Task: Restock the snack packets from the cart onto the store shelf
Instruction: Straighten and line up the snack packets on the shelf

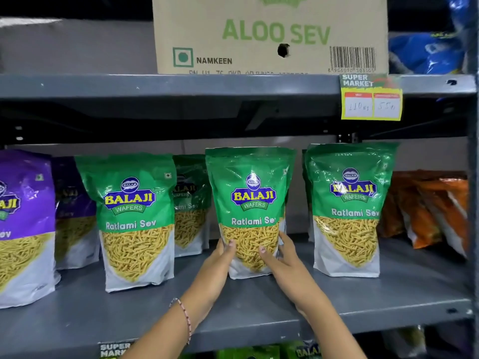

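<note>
Both hands, left hand [220,257] and right hand [282,255], clasp the middle green packet [251,203]; fingers [263,251] pressed on it. Seat it upright, level with its neighbours near the shelf [259,304] front edge.

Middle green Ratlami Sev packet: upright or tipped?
Upright: the middle green packet stands on its base on the shelf, both hands steadying its lower sides.

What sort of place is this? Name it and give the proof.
Most likely a supermarket aisle. A grey metal shelf holds a row of Ratlami Sev packets, a yellow price tag printed "Super Market" hangs from the shelf above, and an Aloo Sev stock carton sits on top.
</note>
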A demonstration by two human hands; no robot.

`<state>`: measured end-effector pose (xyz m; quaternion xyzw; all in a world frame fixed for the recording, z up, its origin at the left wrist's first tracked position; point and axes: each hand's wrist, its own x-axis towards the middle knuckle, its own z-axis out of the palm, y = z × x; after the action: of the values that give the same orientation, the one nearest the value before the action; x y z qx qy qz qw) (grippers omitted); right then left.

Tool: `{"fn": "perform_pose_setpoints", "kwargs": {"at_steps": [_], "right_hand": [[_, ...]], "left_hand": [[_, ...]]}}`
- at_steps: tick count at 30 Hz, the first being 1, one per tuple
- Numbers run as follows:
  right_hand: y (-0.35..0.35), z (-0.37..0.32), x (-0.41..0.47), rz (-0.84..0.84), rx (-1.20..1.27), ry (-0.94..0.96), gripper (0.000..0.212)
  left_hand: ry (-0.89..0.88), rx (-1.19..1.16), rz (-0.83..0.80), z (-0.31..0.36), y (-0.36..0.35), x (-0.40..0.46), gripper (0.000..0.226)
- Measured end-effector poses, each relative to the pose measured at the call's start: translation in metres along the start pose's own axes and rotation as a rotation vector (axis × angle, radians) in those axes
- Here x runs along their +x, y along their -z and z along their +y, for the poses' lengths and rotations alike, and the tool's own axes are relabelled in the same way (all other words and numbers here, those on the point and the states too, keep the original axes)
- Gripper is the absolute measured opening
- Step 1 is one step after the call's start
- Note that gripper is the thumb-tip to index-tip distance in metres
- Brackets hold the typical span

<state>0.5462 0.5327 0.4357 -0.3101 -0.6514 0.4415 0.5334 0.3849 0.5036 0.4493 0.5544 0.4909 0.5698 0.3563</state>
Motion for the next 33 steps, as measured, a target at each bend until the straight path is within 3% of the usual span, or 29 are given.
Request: {"fn": "perform_pose_setpoints", "kwargs": {"at_steps": [5, 9, 15, 21, 24, 28, 31, 33], "right_hand": [[0.003, -0.002, -0.003, 0.076, -0.015, 0.053, 0.043], [0.003, 0.002, -0.005, 0.164, -0.104, 0.081, 0.063], [0.005, 0.006, -0.001, 0.241, -0.142, 0.072, 0.03], [0.004, 0.001, -0.004, 0.257, -0.164, 0.087, 0.04], [0.002, -0.003, -0.007, 0.408, -0.215, 0.123, 0.048], [-0.007, -0.014, -0.023, 0.647, -0.157, 0.391, 0.012], [-0.047, -0.022, -0.033, 0.503, -0.113, 0.456, 0.005], [-0.087, -0.021, -0.025, 0.257, -0.068, 0.353, 0.014]], "left_hand": [[0.004, 0.106, -0.084, -0.004, 0.002, -0.003, 0.062], [-0.014, 0.129, -0.147, -0.001, 0.002, -0.008, 0.071], [-0.011, 0.149, -0.185, 0.002, 0.002, -0.012, 0.078], [0.007, 0.166, -0.162, 0.004, 0.001, -0.013, 0.074], [-0.017, 0.155, -0.066, 0.013, 0.005, -0.026, 0.062], [-0.251, 0.038, 0.281, 0.024, 0.048, -0.056, 0.053], [-0.395, -0.06, 0.636, 0.022, 0.104, -0.068, 0.055], [-0.303, -0.109, 0.755, 0.017, 0.141, -0.064, 0.051]]}}
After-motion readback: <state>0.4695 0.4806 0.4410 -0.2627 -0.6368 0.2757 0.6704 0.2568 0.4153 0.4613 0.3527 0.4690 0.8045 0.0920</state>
